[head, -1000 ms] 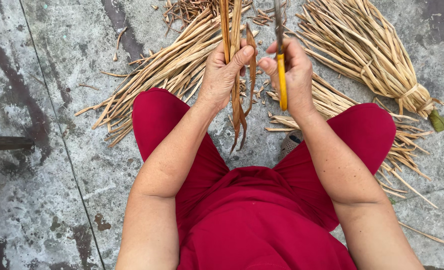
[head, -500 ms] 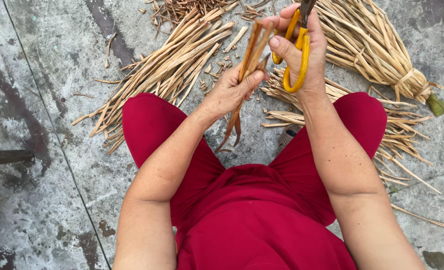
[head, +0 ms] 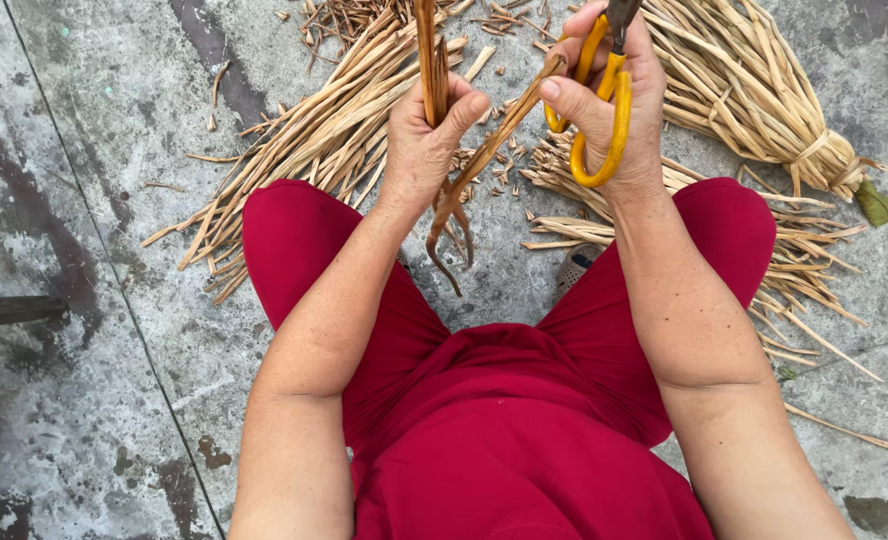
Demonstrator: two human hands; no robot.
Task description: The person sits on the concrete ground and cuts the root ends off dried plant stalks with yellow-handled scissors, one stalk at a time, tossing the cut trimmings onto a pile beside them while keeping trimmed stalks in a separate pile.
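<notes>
My left hand [head: 426, 140] grips a few brown dried reed strips [head: 430, 60] upright, and their curled lower ends [head: 452, 232] hang below the fist. My right hand [head: 619, 100] holds yellow-handled scissors [head: 604, 110], with fingers through the loops and the blades pointing up past the top edge. The thumb and forefinger of that hand also pinch one slanting strip [head: 509, 118] that runs down toward my left hand. Both hands are raised above my red-trousered knees [head: 294, 240].
A loose pile of pale dried reeds [head: 314, 150] lies on the concrete floor at the left. A tied bundle of reeds [head: 754, 100] lies at the right, with more strips [head: 804, 290] beside my right knee. Short cut scraps [head: 494, 165] are scattered between the piles.
The scissors have turned in my right hand from a closed downward hold to handle loops facing me. My left hand has risen and closed on the upright strips; one strip now slants between the hands.
</notes>
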